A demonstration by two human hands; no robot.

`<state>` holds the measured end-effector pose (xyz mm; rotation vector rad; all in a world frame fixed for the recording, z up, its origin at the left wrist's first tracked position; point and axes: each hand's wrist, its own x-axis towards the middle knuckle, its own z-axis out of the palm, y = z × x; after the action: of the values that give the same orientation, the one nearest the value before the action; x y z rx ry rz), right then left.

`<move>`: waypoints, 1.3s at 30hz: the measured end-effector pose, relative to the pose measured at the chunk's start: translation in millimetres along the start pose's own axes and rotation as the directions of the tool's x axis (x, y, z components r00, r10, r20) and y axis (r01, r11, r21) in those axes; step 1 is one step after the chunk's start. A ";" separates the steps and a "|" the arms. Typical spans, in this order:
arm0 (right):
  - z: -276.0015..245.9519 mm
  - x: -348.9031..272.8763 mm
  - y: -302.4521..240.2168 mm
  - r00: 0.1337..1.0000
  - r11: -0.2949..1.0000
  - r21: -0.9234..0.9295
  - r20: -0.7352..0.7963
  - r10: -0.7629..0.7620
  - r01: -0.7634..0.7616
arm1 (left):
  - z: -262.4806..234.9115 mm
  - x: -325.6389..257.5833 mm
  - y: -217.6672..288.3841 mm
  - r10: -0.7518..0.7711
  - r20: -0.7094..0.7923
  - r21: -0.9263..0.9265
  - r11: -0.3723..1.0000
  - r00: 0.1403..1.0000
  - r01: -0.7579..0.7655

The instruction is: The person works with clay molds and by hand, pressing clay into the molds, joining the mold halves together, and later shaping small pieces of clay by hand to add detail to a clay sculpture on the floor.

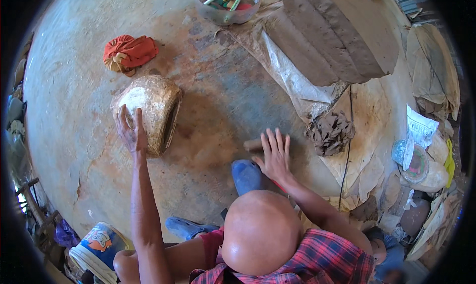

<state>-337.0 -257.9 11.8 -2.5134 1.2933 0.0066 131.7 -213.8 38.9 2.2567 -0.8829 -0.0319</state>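
Note:
My left hand (131, 130) lies with fingers spread on a rounded, hollow brown vessel (161, 98) that has a whitish patch. The vessel is tipped on its side, its dark mouth facing right. My right hand (275, 155) is low over the floor, palm down with fingers apart. A short brown clay-like piece (253, 145) sticks out at its left side; whether the hand touches it I cannot tell. Right of this hand sits a heap of torn clay lumps (331, 133). Beyond the vessel lies a bundled orange-red cloth (131, 52).
A large grey-brown clay block (337, 41) stands on sheeting (282, 61) at the far right. A clear bowl (228, 13) with small tools is at the back. A bucket (101, 242) stands near left. Containers (414, 165) and sacks line the right. My blue shoe (246, 176) is close by.

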 end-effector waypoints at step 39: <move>21.1 209.8 -47.7 0.822 0.822 -0.033 -0.014 -0.569 0.569 | 3.9 -2.5 -8.0 0.012 -0.028 0.004 1.000 1.000 -0.012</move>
<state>-172.1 -392.5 -25.7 -2.8279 0.4969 -0.1406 133.5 -210.5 30.4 2.2497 -0.8818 0.0066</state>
